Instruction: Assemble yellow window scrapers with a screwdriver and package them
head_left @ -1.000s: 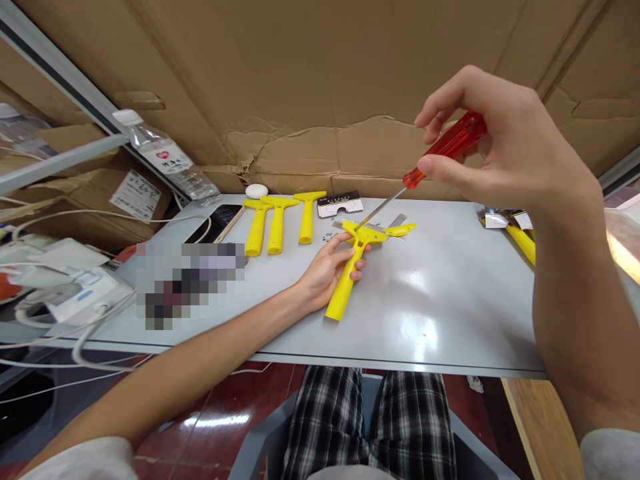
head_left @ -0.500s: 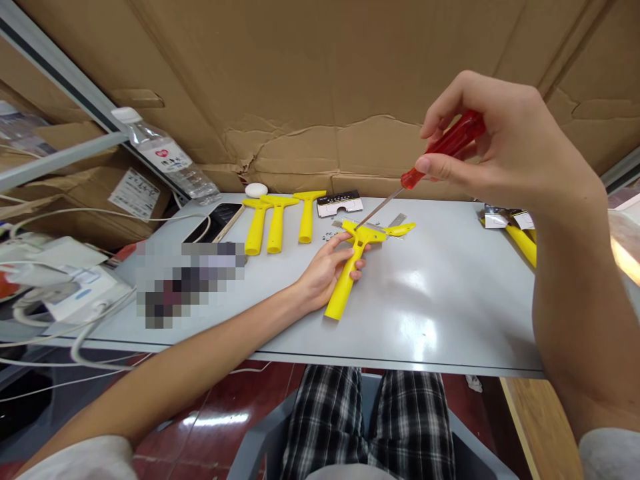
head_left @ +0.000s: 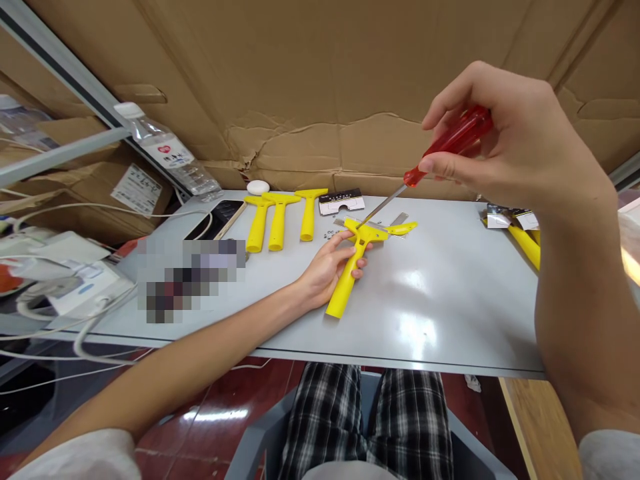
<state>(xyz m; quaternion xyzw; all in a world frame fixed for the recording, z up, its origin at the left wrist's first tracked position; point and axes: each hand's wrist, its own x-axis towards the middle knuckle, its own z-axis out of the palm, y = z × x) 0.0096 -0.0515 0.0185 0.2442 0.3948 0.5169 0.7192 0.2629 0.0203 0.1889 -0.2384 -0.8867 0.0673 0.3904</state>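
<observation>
My left hand (head_left: pixel 333 270) is wrapped round a yellow scraper handle (head_left: pixel 344 287) just above the table, its wide head pointing away from me. Closed round the red grip of a screwdriver (head_left: pixel 453 143) is my right hand (head_left: pixel 515 133). The screwdriver slants down to the left, its tip at the left end of the scraper head. Behind that head lie a small yellow piece (head_left: pixel 403 229) and thin metal blades (head_left: pixel 399 219). Small screws or nuts (head_left: pixel 330 235) are scattered to the left of it.
Further yellow scraper handles (head_left: pixel 277 227) stand at the back left, near a black-and-white card (head_left: pixel 341 202). Left of them are a phone (head_left: pixel 220 220), a plastic bottle (head_left: pixel 170 153) and a power strip (head_left: pixel 90 287) with cables. More packaged yellow scrapers (head_left: pixel 523 243) lie at right. Cardboard (head_left: pixel 320 80) walls the back.
The right hand and screwdriver have shifted very slightly to the right. The screwdriver tip stays at the scraper head, and the left hand keeps its hold.
</observation>
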